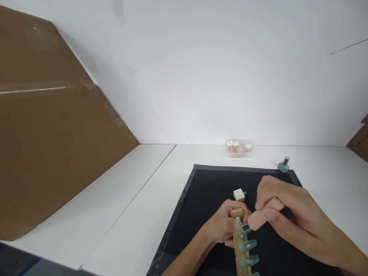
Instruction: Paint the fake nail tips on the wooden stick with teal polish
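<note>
My left hand (pixel 221 226) is closed round the upper part of a wooden strip (pixel 238 253) with a rounded top end. Several translucent green press-on nails (pixel 249 261) stick out to the right along this strip, on small metal fittings. My right hand (pixel 287 214) pinches a pale pink, rod-shaped tool (pixel 257 220) between thumb and fingers. Its thin end points left to the top green nail (pixel 245 229); whether the two touch I cannot tell. Just beyond my left hand lies a small white block (pixel 239 194) with a green tip at its side.
Beneath my hands a black mat (pixel 207 195) lies on the white table (pixel 129 214). At the back, a clear box (pixel 243 155) holds several white-headed pieces with pink stems. A teal piece with a metal cylinder (pixel 284 165) stands at the mat's far right corner. Brown panel (pixel 57 134) at left.
</note>
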### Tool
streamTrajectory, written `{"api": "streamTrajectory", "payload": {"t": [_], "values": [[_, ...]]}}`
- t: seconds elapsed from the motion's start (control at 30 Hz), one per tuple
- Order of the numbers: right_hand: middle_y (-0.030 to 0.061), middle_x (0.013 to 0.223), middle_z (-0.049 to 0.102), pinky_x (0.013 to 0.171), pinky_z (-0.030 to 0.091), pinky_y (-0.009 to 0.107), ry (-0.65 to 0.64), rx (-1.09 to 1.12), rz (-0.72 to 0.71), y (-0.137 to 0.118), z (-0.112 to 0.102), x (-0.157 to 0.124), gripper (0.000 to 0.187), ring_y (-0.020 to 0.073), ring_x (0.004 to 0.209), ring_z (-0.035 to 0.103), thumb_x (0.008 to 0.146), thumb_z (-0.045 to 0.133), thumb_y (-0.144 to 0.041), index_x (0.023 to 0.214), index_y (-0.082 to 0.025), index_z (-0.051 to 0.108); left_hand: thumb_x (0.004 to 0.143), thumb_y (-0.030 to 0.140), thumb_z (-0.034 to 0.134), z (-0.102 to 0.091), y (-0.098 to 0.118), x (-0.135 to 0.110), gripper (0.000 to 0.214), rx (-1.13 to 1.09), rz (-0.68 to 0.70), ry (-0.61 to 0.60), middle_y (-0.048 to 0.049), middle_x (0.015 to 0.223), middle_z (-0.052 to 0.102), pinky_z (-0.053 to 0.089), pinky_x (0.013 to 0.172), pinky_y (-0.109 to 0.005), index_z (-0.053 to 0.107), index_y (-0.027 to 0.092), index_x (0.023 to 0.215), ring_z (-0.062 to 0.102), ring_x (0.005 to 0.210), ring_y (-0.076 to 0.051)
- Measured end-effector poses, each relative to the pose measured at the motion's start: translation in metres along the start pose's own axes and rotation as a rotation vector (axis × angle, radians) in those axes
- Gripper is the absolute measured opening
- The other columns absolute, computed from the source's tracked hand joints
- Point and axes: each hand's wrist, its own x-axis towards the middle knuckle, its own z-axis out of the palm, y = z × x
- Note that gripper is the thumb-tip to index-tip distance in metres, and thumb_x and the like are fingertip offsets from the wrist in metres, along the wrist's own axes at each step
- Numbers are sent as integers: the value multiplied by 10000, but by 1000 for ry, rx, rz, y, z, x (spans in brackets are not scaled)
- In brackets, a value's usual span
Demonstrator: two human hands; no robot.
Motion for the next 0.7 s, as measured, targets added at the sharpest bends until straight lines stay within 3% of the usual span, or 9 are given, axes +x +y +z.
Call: {"api": "streamTrajectory", "payload": {"t": [0.13, 0.27, 0.4, 0.5, 0.7], "values": [[-28, 636, 502, 486, 338, 213, 34, 0, 13, 1, -4, 0, 169, 104, 565, 456, 921, 437, -167, 768, -212, 494, 412, 546, 816, 1, 2, 1, 553, 45, -24, 33, 79, 395, 416, 157, 219, -138, 496, 118, 555, 259, 242, 5], [-22, 663, 519, 501, 350, 212, -39, 23, 5, 4, -5, -1, 149, 105, 590, 470, 918, 445, -164, 789, -209, 505, 420, 533, 818, 0, 2, 3, 541, 84, -31, 64, 75, 377, 422, 172, 225, -145, 512, 112, 566, 283, 236, -8], [-30, 650, 506, 504, 348, 211, 5, 24, 42, 5, -4, -2, 159, 102, 583, 460, 914, 435, -148, 779, -215, 485, 416, 556, 808, 0, 1, 3, 556, 115, -37, 54, 75, 391, 425, 162, 238, -149, 537, 102, 590, 271, 249, -1], [-26, 673, 514, 501, 351, 209, -38, 46, 27, 7, -5, -2, 122, 104, 597, 465, 915, 441, -160, 821, -216, 494, 417, 540, 814, -1, 0, 4, 541, 159, -46, 89, 75, 393, 421, 165, 267, -150, 528, 105, 567, 285, 272, 0], [-31, 652, 486, 504, 349, 212, -16, 34, 62, 9, -5, -4, 177, 101, 583, 451, 924, 426, -171, 756, -211, 461, 396, 567, 807, -3, -4, 6, 565, 182, -36, 82, 61, 423, 447, 174, 296, -153, 556, 96, 581, 320, 317, -6]]}}
